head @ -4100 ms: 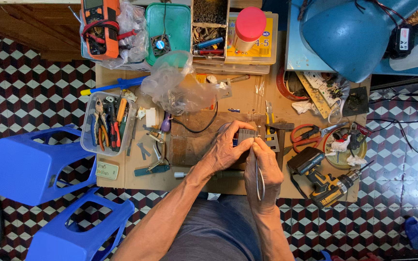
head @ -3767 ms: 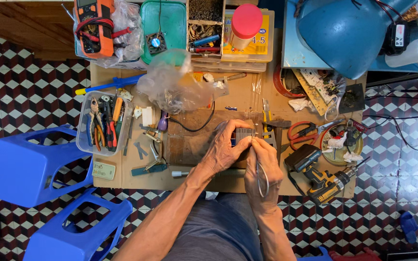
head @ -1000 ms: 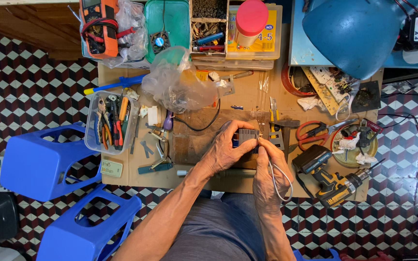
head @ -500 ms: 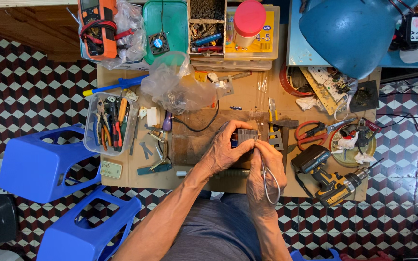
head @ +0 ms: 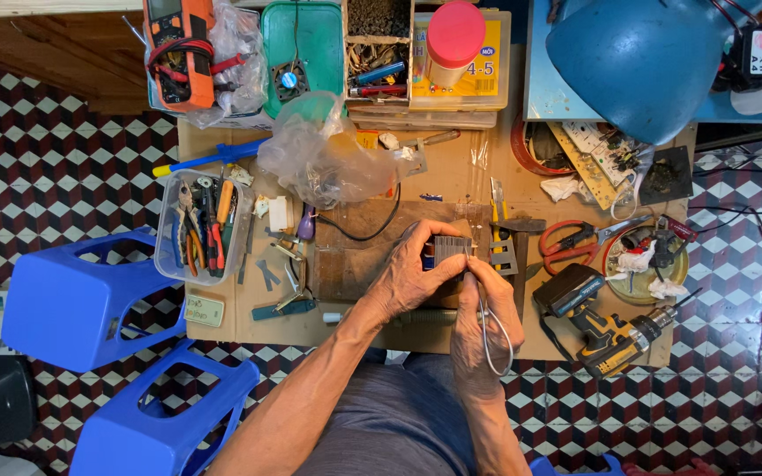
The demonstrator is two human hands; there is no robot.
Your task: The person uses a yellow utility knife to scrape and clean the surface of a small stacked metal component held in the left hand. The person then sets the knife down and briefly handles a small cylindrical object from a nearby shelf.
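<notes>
You are holding a small dark ribbed block (head: 448,249), something like a finned component, over the worn wooden board (head: 354,256) in the middle of the bench. Your left hand (head: 412,278) is wrapping around it from the left, thumb and fingers closing on its near and far edges, so the block is sitting right at those fingertips with its long axis running left to right. Your right hand (head: 485,317) is coming up from just below and to the right, fingers pressed together around a thin metal tool (head: 489,326) whose loop is hanging down over the back of the hand; its tip is pointing up at the block's right end, touching it or nearly so, though you cannot tell which. The left hand is the nearer one, already gripping.

Just right of the block a small hammer (head: 515,231) is lying, with red-handled scissors (head: 575,242) beyond it and a cordless drill (head: 606,322) nearer you. To the left a clear tub of pliers (head: 200,227) is standing, a crumpled plastic bag (head: 328,159) is sitting behind the board, and two blue stools (head: 90,300) are standing on the tiled floor
</notes>
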